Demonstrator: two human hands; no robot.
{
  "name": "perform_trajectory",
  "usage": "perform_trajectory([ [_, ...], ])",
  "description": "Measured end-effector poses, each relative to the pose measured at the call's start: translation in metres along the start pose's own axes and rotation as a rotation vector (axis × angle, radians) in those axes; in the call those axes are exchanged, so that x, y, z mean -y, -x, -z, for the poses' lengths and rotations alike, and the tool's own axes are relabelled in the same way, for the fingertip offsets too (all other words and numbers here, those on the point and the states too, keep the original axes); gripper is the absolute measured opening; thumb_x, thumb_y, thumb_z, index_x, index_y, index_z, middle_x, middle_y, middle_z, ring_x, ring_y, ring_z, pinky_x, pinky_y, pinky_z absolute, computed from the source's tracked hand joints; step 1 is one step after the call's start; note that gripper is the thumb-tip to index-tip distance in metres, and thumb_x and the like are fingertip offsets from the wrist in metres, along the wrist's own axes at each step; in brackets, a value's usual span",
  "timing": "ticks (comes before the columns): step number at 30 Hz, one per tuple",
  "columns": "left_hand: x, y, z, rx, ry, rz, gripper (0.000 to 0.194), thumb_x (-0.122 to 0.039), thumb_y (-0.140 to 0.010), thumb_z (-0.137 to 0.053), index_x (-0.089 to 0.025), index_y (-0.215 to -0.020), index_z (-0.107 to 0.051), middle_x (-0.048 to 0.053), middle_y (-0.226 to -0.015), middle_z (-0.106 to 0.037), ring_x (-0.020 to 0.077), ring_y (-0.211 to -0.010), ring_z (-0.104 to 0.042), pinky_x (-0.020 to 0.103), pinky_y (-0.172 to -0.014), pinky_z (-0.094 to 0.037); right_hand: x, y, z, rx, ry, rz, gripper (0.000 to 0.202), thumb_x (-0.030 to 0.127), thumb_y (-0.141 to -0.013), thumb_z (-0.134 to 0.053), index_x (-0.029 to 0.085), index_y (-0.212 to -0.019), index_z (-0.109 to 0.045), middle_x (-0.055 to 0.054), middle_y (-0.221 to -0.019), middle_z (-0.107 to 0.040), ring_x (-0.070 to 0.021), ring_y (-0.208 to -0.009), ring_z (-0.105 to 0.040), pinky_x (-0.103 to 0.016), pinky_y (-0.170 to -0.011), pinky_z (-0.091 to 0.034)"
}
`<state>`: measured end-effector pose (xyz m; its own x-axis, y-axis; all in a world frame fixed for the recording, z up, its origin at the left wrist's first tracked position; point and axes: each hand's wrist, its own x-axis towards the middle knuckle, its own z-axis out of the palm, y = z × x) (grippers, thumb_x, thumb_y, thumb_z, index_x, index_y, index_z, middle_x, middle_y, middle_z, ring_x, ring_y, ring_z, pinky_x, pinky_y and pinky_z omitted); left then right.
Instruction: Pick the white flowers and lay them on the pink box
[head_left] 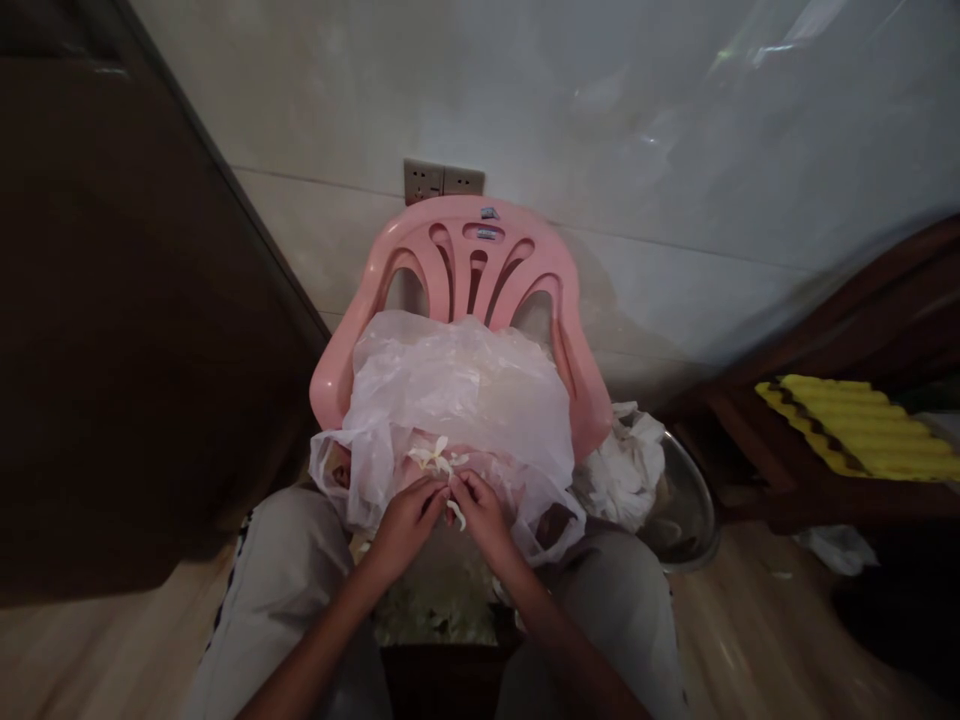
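My left hand (409, 518) and my right hand (486, 515) meet in front of the pink plastic chair, fingertips pinched together. Between them is a white flower-like piece (435, 456), its narrow petals spread just beyond the fingertips. A curled white petal-like strip (456, 515) hangs below the fingers of my right hand. The exact grip point is hidden by the fingers. Under and beyond both hands, a thin white plastic bag (461, 385) lies spread over the seat of the chair (592, 400).
A wall with sockets (444, 181) stands behind the chair. To the right are a crumpled white bag (626, 465), a metal basin (694, 515) and a yellow ridged pad (862, 425) on a wooden seat. A dark cabinet-like surface (112, 330) rises at left.
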<state>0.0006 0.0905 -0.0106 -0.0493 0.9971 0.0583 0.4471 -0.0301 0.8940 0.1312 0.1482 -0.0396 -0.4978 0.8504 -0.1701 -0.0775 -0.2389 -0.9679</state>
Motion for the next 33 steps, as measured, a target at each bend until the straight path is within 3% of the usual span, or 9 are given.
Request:
perform_trajectory([
  [10, 0.004, 0.000, 0.000, -0.006, -0.026, -0.033, 0.035, -0.032, -0.100, -0.038, -0.019, -0.079, -0.062, 0.001, -0.078, -0.059, 0.0159, -0.076, -0.057, 0.027, -0.075, -0.043, -0.006, -0.001, -0.002, -0.003, -0.003, 0.044, 0.035, 0.057, -0.086, -0.055, 0.025, -0.075, -0.049, 0.006, -0.059, -0.049, -0.0118, -0.047, -0.045, -0.026, -0.047, -0.037],
  [15, 0.006, 0.001, -0.002, -0.024, -0.034, -0.036, 0.032, -0.034, -0.100, -0.039, -0.020, -0.084, -0.063, 0.002, -0.080, -0.061, 0.0170, -0.079, -0.059, 0.027, -0.076, -0.045, -0.011, -0.001, 0.000, -0.065, 0.018, 0.076, 0.029, 0.053, -0.086, -0.056, 0.025, -0.084, -0.050, 0.005, -0.066, -0.054, -0.0115, -0.048, -0.048, -0.024, -0.045, -0.038],
  [22, 0.008, 0.002, -0.003, -0.021, -0.107, -0.036, 0.030, -0.033, -0.099, -0.040, -0.021, -0.092, -0.067, 0.004, -0.089, -0.066, 0.0185, -0.086, -0.063, 0.029, -0.079, -0.047, -0.011, 0.001, 0.006, -0.092, 0.190, 0.152, 0.020, 0.043, -0.088, -0.055, 0.023, -0.087, -0.055, 0.001, -0.075, -0.059, -0.0162, -0.066, -0.059, -0.027, -0.059, -0.051],
  [33, 0.005, 0.003, -0.002, -0.016, -0.168, -0.023, 0.030, -0.031, -0.098, -0.041, -0.023, -0.102, -0.069, 0.006, -0.096, -0.071, 0.0204, -0.091, -0.066, 0.031, -0.083, -0.050, -0.003, 0.005, 0.007, -0.071, 0.346, 0.191, 0.013, 0.033, -0.088, -0.051, 0.022, -0.084, -0.057, 0.000, -0.079, -0.061, -0.0170, -0.073, -0.058, -0.028, -0.068, -0.048],
])
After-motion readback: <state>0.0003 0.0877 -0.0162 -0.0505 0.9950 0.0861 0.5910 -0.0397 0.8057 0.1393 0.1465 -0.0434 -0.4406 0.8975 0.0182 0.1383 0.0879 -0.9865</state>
